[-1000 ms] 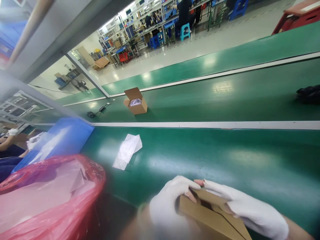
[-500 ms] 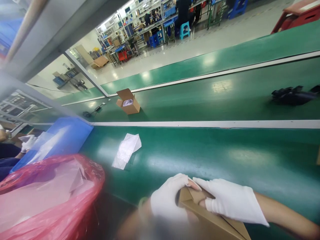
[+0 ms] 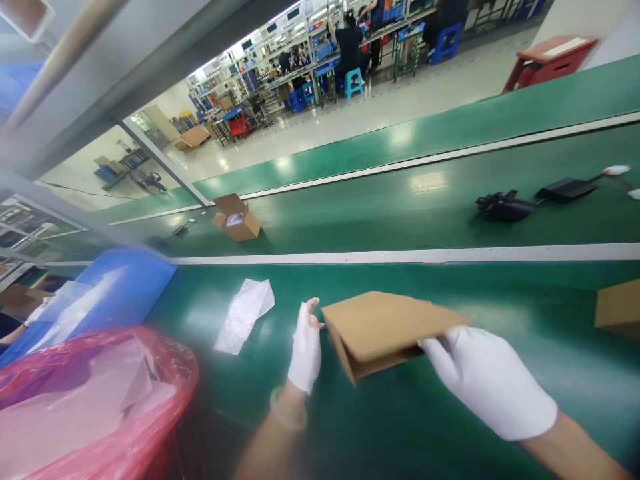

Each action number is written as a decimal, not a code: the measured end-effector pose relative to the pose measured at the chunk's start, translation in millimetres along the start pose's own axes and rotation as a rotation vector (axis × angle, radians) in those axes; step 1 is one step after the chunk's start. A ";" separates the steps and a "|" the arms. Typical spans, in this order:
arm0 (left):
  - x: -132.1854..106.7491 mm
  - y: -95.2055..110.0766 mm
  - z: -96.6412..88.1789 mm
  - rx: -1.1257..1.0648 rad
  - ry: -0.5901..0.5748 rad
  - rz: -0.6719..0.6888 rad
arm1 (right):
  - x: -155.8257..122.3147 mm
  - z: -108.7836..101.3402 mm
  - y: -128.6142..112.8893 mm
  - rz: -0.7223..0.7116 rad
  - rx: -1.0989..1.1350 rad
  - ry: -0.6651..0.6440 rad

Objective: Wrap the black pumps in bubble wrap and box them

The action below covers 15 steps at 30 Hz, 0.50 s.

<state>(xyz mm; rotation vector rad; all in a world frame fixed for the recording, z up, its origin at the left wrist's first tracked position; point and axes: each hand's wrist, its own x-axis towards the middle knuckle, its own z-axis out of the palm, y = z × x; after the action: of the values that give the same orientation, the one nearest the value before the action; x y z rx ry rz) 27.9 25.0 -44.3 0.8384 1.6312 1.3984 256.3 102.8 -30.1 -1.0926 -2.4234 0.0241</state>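
A brown cardboard box [image 3: 390, 327], partly folded with a gap along its near side, is tilted above the green work surface [image 3: 400, 433]. My right hand [image 3: 490, 383], in a white glove, grips its right edge with the thumb at the near side. At the box's left end my left hand [image 3: 305, 350] is upright with fingers stretched, its bare fingertips close to the cardboard; whether they touch it I cannot tell. Left of that hand lies a crumpled white translucent bag [image 3: 244, 317] on the surface.
A pink plastic bag [image 3: 175, 373] and a blue sheet [image 3: 145, 283] stand at left. Beyond the white rail [image 3: 350, 256] are an open carton [image 3: 243, 227] and a black device [image 3: 505, 205]. Another carton [image 3: 620, 308] sits at the right edge. People sit in the background.
The box has come up and forward from the lower edge and now lies flatter. My left hand has moved off it to its left side, while my right hand still holds it.
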 end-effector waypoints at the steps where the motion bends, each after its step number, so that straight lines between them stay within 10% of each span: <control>1: -3.4 -1.7 -1.8 0.126 0.038 0.110 | 4.7 0.1 1.1 0.084 -0.094 -0.051; 4: -8.9 -2.2 -7.0 0.324 -0.149 0.186 | 11.4 7.6 3.5 0.253 -0.164 -0.259; 7: -3.9 -3.3 -8.3 0.379 -0.235 0.063 | 11.7 20.0 11.4 0.393 0.226 -0.385; 11: 11.1 -17.5 -7.6 0.101 -0.230 -0.075 | 11.0 39.8 30.1 0.565 0.940 -0.532; 15: 19.1 -33.5 -7.7 -0.120 -0.222 -0.142 | 4.7 58.7 33.5 0.571 1.138 -0.581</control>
<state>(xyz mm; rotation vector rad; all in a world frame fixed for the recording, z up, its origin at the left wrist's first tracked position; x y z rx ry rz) 13.0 32.9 -79.8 0.7631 1.3959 1.2442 251.9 139.3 -87.0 -1.1763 -1.8122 1.8350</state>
